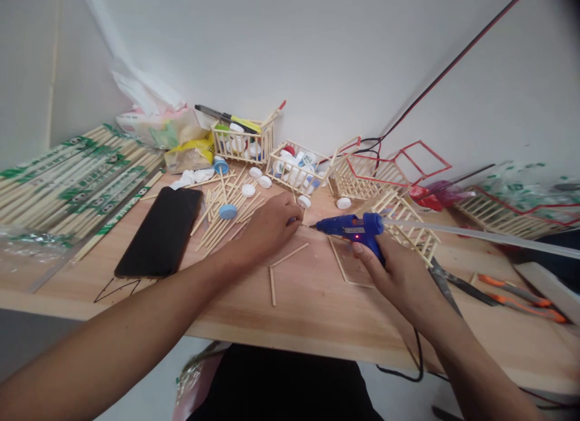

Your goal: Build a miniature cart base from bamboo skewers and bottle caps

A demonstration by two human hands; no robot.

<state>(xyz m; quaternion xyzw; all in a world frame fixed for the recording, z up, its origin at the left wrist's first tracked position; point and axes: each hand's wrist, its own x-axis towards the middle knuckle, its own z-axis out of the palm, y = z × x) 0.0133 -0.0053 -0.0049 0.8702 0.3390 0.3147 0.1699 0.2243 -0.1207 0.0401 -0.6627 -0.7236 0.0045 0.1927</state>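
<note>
Right hand grips a blue glue gun that, if slipping, could burn the nearby left hand, grasp unclear.

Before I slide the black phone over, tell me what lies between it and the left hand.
In the head view, mostly loose wooden sticks, with a blue cap among them.
</note>
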